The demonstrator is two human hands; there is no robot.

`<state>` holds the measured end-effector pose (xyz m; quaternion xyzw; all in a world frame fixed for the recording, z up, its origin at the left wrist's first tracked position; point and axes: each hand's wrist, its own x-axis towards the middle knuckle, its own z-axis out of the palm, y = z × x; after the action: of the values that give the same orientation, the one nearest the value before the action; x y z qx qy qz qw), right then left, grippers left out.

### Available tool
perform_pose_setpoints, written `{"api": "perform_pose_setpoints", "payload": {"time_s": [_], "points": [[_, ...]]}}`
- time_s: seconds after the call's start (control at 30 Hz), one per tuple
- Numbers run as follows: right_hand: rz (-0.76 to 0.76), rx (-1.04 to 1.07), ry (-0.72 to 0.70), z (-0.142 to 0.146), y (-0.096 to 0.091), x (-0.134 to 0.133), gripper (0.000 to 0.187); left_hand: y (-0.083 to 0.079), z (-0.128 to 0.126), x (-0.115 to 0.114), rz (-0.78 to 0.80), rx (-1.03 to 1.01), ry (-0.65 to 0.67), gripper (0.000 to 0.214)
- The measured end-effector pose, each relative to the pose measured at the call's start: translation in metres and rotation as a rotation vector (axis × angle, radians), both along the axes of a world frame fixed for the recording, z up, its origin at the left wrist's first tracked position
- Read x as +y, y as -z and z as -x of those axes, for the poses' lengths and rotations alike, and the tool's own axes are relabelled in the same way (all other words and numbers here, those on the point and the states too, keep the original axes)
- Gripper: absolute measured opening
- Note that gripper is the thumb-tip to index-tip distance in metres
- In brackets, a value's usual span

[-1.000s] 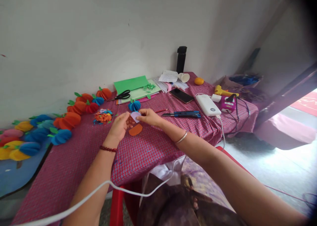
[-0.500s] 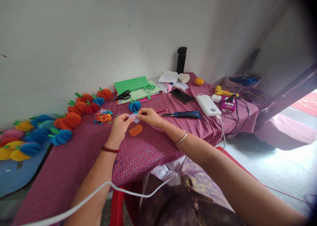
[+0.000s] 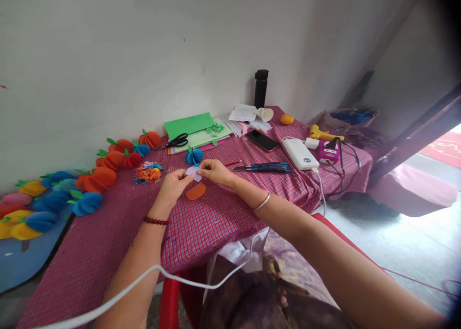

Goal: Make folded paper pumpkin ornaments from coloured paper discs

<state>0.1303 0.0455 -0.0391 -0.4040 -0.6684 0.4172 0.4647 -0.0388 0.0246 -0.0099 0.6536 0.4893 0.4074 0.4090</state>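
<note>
Left hand [image 3: 175,187]: near the centre of the frame, red bead bracelet at the wrist; thumb and fingers pinched on the left side of a lilac paper piece [image 3: 192,172]. Right hand [image 3: 215,171]: just beside it, silver bangle at the wrist; fingertips closed together at the right side of the same piece. Lilac paper piece: one, rounded, held between the two hands at the centre of the frame; whether it is folded or several layers thick cannot be made out at this size.

Orange paper piece [image 3: 196,191]: one, flat on the bench [image 3: 216,228], just below the lilac one in the frame. Blue paper pumpkin [image 3: 194,155]: one, green leaf on top, just above the hands in the frame. Paper scraps [image 3: 149,173]: one heap, mixed colours, left of the hands. Paper pumpkins [image 3: 96,179]: many, orange, blue, red, yellow and pink, grouped at the left of the frame. Scissors [image 3: 179,140]: one pair, black handles, upper centre, beside a green sheet [image 3: 188,124]. Red pencil [image 3: 234,163] and blue cutter [image 3: 270,167]: right of the hands. Phone [image 3: 262,140]: dark screen, above the cutter in the frame. Black bottle [image 3: 260,90]: upright, upper right of centre.
</note>
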Motion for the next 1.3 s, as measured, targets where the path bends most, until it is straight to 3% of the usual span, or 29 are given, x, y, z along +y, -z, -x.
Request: {"api": "perform_pose_setpoints", "payload": {"time_s": [0.13, 0.37, 0.5, 0.57, 0.67, 0.77, 0.83, 0.93, 1.07, 1.17, 1.3], "points": [[0.043, 0.023, -0.047, 0.0, 0.0, -0.001, 0.015, 0.001, 0.0, 0.0, 0.031, -0.062, 0.017, 0.022], [0.15, 0.023, -0.182, 0.004, 0.002, -0.008, 0.011, 0.007, 0.005, 0.001, 0.184, 0.106, 0.191, 0.019], [0.137, 0.066, -0.141, -0.005, -0.002, -0.001, 0.014, 0.006, 0.003, 0.003, 0.224, -0.034, 0.154, 0.018], [0.092, 0.091, -0.023, -0.017, -0.014, 0.015, 0.017, 0.004, 0.006, 0.009, 0.265, -0.144, 0.099, 0.019], [-0.057, -0.105, 0.169, -0.03, -0.045, 0.058, 0.014, 0.004, 0.021, 0.022, 0.226, -0.291, -0.031, 0.017], [-0.174, -0.374, 0.198, -0.024, -0.072, 0.114, 0.012, 0.009, 0.043, 0.032, 0.194, -0.503, -0.179, 0.018], [-0.265, -0.594, 0.184, -0.009, -0.08, 0.147, 0.016, 0.014, 0.057, 0.034, 0.232, -0.639, -0.302, 0.023], [-0.393, -0.916, 0.087, 0.023, -0.077, 0.185, 0.026, 0.02, 0.07, 0.033, 0.303, -0.757, -0.416, 0.029], [-0.478, -1.234, -0.119, 0.056, -0.062, 0.219, 0.035, 0.021, 0.074, 0.031, 0.345, -0.834, -0.471, 0.031], [-0.507, -1.346, -0.251, 0.068, -0.05, 0.234, 0.031, 0.022, 0.072, 0.029, 0.397, -0.816, -0.491, 0.033], [-0.517, -1.355, -0.25, 0.073, -0.04, 0.245, 0.031, 0.025, 0.069, 0.027, 0.42, -0.781, -0.492, 0.033]]}}
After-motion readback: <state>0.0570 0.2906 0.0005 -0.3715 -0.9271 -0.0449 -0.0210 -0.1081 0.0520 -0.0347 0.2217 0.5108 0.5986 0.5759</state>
